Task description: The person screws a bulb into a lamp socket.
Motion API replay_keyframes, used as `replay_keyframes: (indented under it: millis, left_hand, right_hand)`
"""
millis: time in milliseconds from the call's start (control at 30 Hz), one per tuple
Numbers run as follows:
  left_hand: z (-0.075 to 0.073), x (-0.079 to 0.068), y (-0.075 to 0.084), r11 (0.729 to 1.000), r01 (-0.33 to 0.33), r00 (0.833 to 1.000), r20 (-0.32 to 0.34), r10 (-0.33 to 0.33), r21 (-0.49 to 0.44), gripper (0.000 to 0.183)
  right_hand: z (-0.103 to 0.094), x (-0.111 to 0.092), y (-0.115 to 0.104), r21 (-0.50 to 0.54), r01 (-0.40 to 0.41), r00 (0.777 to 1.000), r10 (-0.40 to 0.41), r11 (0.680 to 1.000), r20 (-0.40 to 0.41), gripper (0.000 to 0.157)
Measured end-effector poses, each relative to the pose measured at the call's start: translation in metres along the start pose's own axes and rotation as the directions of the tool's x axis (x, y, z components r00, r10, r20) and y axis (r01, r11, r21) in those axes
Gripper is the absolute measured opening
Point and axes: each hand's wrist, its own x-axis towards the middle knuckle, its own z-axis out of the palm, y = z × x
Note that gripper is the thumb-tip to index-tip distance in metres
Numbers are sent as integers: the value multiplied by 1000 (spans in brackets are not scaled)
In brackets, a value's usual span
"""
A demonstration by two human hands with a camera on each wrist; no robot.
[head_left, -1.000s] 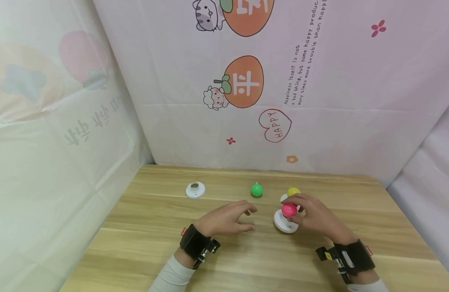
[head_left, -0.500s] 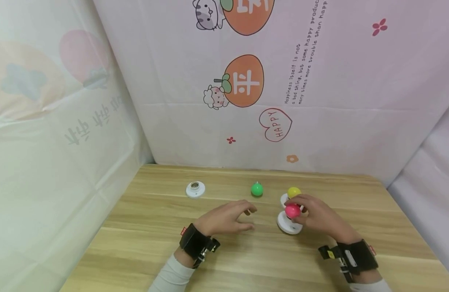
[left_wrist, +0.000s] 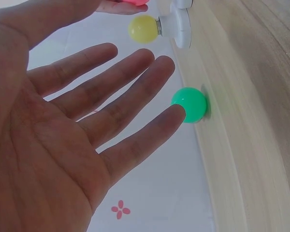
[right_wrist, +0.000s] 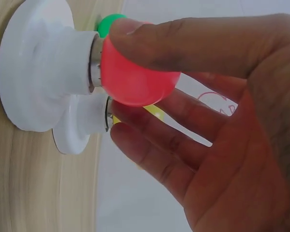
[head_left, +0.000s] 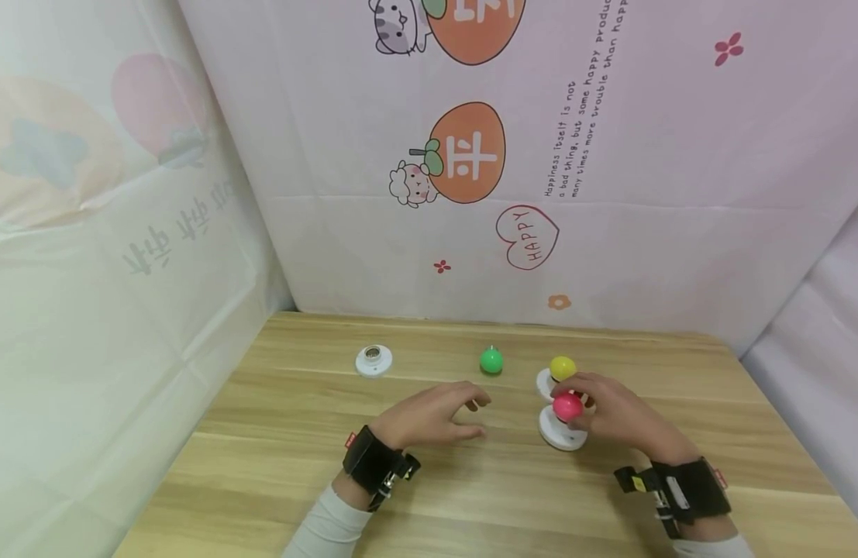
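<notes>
Printed cloth (head_left: 331,155) backs a wooden table (head_left: 470,496), meeting its far edge. Your right hand (head_left: 613,415) pinches the red bulb (head_left: 566,407), thumb on one side, fingers round the other; bulb is upright in its white base (head_left: 563,439), right of the table's middle, nearer the right edge. Your left hand (head_left: 429,417) holds nothing, fingers spread and loosely bent, between left edge and red bulb.

Progress, judging by how things lie: yellow bulb (head_left: 562,366) is in its own base (head_left: 545,385), just behind the red one toward the far edge, looks done. Red is in its socket, probably mid-fitting or nearly seated. Left over: green bulb (head_left: 491,361), loose on the wood near the middle of the far edge, and the bare socket (head_left: 381,369) toward the far left corner, no bulb in it. Call it roughly two of three.

Hard to read: you can't tell if red is tight, a strip of metal cap shows in the right wrist view. Your right fingers partly cover yellow and its base in that view. Near edge of the table and your sleeves (head_left: 331,523) are cut off by the frame
</notes>
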Motion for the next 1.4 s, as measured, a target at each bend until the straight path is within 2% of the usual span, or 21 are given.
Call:
replay_keyframes:
  millis: [267,467,667,900,1000,1200,1400]
  left_hand:
    - [0,0,1,1000,-6,1000,1,6,-3,50]
    - [0,1,0,1000,-12,1000,0,12,-3,44]
    - [0,1,0,1000,-10,1000,5,10,-8,44]
    - [-1,0,1,1000,11,1000,8,-11,-12,47]
    - [-3,-1,0,1000,19,1000,5,-19,-17,48]
    - [-9,-1,-3,999,33,999,-29,-34,-22,44]
    - [-15,-1,-9,1000,3,995,-105,-5,-14,38]
  right_hand:
    - [-2,0,1,3,-14,999,14,1000,35,42]
    - [-1,1,4,36,8,997,-10,999,72,42]
    - [-1,0,6,37,18,997,-21,999,71,43]
    - [-3,-2,3,34,-12,998,10,999,68,48]
    - [-7,-3,-1,29,-14,999,12,999,47,48]
    - [-15,-3,-11,-33,18,998,-20,999,-61,39]
    - [-13,7,-22,-119,126,976,-145,985,-166,37]
